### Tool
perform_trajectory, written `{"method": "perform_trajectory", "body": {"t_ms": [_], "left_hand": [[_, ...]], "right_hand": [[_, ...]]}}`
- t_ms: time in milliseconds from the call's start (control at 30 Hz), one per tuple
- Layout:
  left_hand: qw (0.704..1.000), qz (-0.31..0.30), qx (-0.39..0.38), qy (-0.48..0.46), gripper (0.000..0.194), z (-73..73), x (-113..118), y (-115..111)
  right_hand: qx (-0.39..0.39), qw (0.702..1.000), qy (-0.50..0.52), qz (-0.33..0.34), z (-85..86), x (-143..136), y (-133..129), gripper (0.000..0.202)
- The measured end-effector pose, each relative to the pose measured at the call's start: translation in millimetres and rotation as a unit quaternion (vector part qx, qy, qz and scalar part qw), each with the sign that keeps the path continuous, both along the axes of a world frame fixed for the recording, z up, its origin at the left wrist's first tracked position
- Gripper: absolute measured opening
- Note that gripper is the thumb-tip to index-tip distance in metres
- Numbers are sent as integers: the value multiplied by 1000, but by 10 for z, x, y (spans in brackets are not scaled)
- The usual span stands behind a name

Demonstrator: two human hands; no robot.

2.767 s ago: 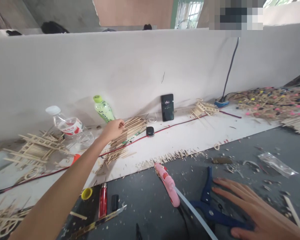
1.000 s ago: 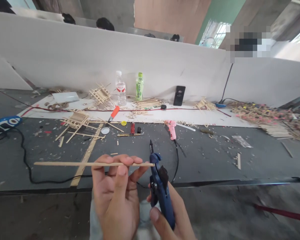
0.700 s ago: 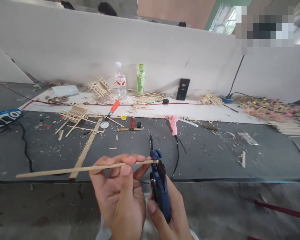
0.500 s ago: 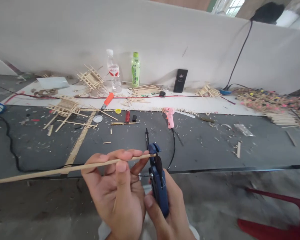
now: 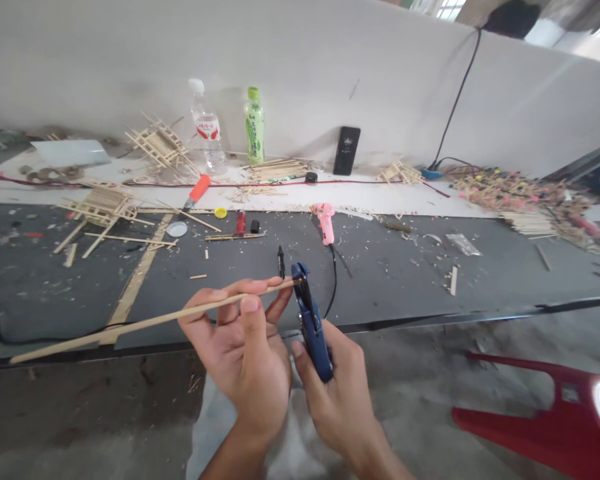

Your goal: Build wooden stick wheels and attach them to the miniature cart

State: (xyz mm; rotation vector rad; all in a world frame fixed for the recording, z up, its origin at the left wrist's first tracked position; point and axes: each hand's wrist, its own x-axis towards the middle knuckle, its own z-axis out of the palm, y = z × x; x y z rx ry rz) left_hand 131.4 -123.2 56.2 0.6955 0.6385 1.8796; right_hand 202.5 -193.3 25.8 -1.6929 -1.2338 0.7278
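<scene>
The left hand (image 5: 253,353) is turned palm up at the near edge of the counter (image 5: 400,280), its grip pinching a wooden stick (image 5: 130,327) between thumb and fingers. The right hand (image 5: 343,393) has its grip wrapped round a blue cutter (image 5: 314,337), and the stick's right end meets the cutter's head — whether it sits squarely between the jaws is hard to tell from this angle. The stick's long free end slopes down to the left with nothing under it, so a slack pinch could let it swing or roll, and any bite would likely come out slanted. The left fingertips (image 5: 279,308) lie near the head; a slip there could nip skin. Behind the cutter runs the cord (image 5: 335,280) of a pink glue gun (image 5: 326,223); a knock might snag it and drag the gun.
</scene>
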Motion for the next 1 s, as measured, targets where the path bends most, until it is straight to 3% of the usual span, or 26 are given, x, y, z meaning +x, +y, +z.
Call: {"method": "perform_trajectory", "body": {"t_ms": [233, 400, 533, 700, 800, 1000], "left_hand": [[999, -40, -27, 5, 23, -46, 88, -54], [999, -22, -26, 9, 27, -110, 145, -75], [1000, -20, -17, -11, 25, -84, 113, -132], [998, -40, -49, -23, 24, -37, 5, -252], [995, -68, -67, -18, 26, -70, -26, -277], [991, -106, -76, 4, 28, -160, -60, -273]], "right_hand": [[-25, 1000, -6, -15, -9, 75, 61, 42], [-5, 999, 11, -40, -44, 86, 14, 47], [-17, 986, 156, -52, -30, 102, -76, 49], [93, 918, 383, -43, 74, 132, -34, 34], [127, 902, 413, -16, 136, 123, 73, 33], [139, 900, 408, -70, 156, 73, 179, 27]]}}
